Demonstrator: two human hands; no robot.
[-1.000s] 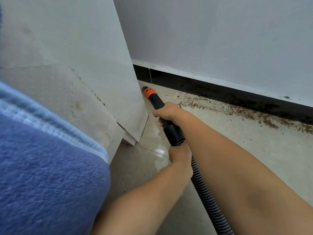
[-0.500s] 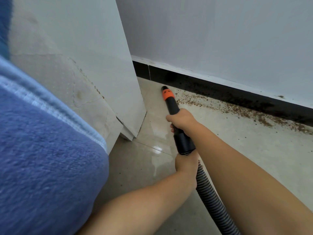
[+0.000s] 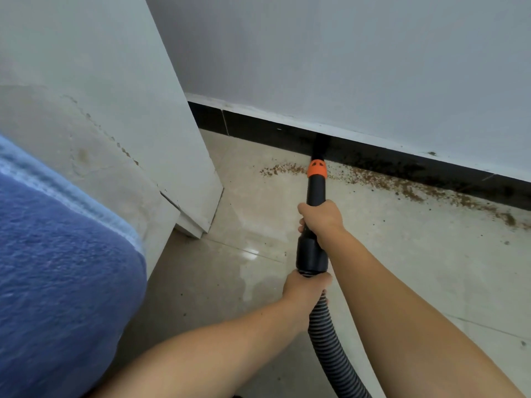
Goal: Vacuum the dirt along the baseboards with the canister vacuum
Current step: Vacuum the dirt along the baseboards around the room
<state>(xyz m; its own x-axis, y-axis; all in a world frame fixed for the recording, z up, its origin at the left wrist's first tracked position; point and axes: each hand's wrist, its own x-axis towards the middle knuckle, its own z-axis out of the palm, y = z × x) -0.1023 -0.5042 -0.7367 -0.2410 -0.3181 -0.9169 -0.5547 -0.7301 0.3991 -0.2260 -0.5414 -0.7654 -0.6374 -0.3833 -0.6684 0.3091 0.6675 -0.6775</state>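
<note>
— Where's the wand?

— My right hand is wrapped tight round the black vacuum wand; my left hand clasps the ribbed hose just below the cuff. The nozzle tip touches the black baseboard.

— And the dirt?

— Brown dirt lies strewn along the baseboard on the tiled floor, on both sides of the orange collar.

- Right hand: fingers curled closed in a fist, knuckles up; forearm bare, reaching forward from the lower right.
- Left hand: closed in a fist nearer the body, behind the right; forearm bare, entering from the bottom edge.
</note>
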